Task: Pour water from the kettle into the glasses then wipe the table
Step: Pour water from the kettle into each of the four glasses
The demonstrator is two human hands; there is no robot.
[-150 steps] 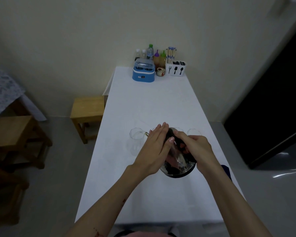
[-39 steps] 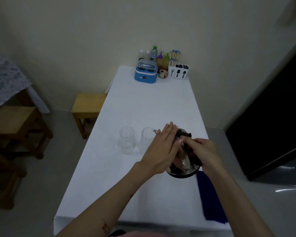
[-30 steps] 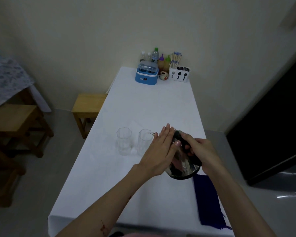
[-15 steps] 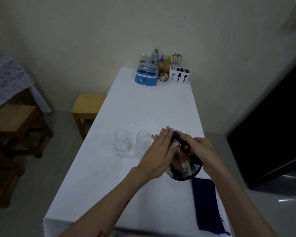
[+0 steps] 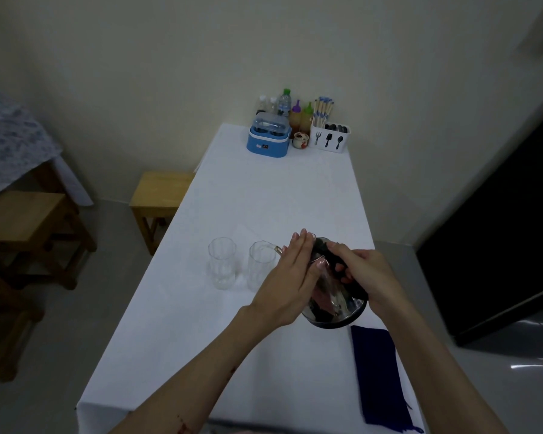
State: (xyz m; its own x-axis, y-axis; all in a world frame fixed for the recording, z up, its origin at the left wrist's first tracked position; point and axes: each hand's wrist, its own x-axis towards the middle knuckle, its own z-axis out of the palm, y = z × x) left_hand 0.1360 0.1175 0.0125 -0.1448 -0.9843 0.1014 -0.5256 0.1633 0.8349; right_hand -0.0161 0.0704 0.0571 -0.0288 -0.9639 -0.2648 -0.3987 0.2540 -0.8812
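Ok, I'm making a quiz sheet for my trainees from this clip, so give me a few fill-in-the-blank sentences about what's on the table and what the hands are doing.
1. The right hand grips the kettle's black ____.
2. The left hand rests with straight fingers against the kettle's ____.
3. The kettle's spout is tipped over the ____ of the two glasses.
4. The folded cloth near the table's right edge is dark ____.

Missing words: handle; side; right-hand; blue
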